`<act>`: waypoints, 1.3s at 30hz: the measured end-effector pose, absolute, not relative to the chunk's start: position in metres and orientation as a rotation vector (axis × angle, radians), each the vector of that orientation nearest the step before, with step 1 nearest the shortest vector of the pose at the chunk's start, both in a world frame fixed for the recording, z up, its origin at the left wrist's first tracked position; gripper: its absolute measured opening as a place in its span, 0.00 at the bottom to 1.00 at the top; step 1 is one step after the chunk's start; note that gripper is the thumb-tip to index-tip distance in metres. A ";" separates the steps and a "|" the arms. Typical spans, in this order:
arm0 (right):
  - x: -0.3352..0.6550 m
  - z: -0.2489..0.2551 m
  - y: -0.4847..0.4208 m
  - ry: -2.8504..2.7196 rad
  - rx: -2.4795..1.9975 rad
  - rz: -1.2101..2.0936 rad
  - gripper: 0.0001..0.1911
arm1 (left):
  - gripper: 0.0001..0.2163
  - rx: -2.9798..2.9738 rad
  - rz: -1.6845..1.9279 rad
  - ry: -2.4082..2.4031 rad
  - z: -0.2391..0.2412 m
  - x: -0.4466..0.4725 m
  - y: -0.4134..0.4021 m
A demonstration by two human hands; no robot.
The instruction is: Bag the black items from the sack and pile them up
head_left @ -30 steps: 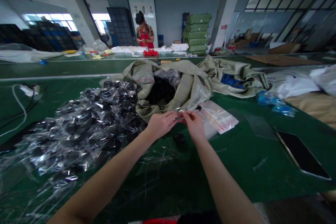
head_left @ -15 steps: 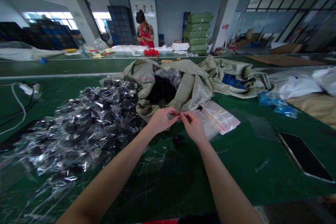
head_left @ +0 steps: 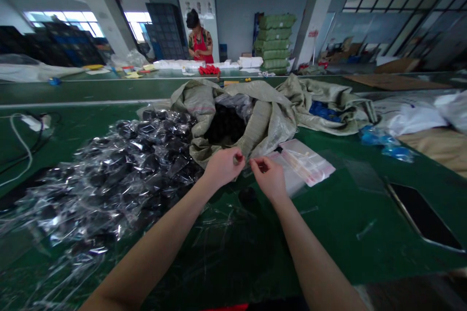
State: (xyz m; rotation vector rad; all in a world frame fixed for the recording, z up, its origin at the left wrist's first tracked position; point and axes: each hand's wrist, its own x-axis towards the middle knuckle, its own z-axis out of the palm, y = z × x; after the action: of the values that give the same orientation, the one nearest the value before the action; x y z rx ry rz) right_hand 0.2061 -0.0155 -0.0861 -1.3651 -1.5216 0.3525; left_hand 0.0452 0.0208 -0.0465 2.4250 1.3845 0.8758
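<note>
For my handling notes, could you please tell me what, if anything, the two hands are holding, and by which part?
It cannot be told: the left hand and right hand both make a pinch, but anything held is too faint to see.

Clear bags (head_left: 313, 161): flat, overlapping, reddish along some edges, lying on the green worktop (head_left: 328, 223) at right. Wrapped pieces (head_left: 146, 165): black, in shiny clear film, heaped loosely at left. Black piece (head_left: 248, 194): single, lying between heap and bags; outline and any wrapping unclear in shadow
</note>
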 end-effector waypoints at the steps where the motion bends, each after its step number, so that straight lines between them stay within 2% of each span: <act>1: 0.203 -0.083 -0.016 -1.514 -1.397 0.319 0.11 | 0.05 2.459 0.881 1.434 -0.044 0.045 0.018; 5: 0.190 -0.049 -0.016 -1.590 -1.542 0.139 0.10 | 0.05 2.559 0.967 1.565 -0.030 0.038 0.011; 9: 0.176 -0.002 -0.015 -1.680 -1.502 -0.047 0.12 | 0.05 2.538 1.099 1.641 -0.012 0.022 0.008; 12: 0.168 0.016 -0.013 -1.742 -1.459 -0.120 0.15 | 0.06 2.501 1.133 1.703 0.000 0.011 0.007; 14: 0.165 0.014 -0.008 -1.784 -1.357 -0.200 0.14 | 0.05 2.467 1.119 1.708 0.005 0.005 0.009; 18: 0.168 -0.005 0.007 -1.956 -1.055 -0.359 0.04 | 0.04 2.407 1.048 1.648 0.007 -0.005 0.017; 22: 0.177 -0.012 0.014 -2.357 -0.896 -0.350 0.15 | 0.04 2.390 1.042 1.617 0.005 -0.012 0.025; 27: 0.176 -0.004 0.010 -2.560 -1.083 -0.303 0.28 | 0.03 2.438 1.008 1.628 0.002 -0.015 0.029; 31: 0.171 -0.004 0.010 -2.669 -1.230 -0.320 0.17 | 0.05 2.483 0.893 1.855 -0.003 -0.008 0.030; 39: 0.164 -0.004 0.003 -2.708 -1.444 -0.270 0.16 | 0.07 2.570 0.696 1.975 -0.007 0.004 0.025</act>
State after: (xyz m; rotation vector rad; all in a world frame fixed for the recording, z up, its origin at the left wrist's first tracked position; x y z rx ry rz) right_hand 0.1642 0.0028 -0.0036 -1.4441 -2.7077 -0.2704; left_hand 0.0041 0.0255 -0.0067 2.5705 1.9752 0.6960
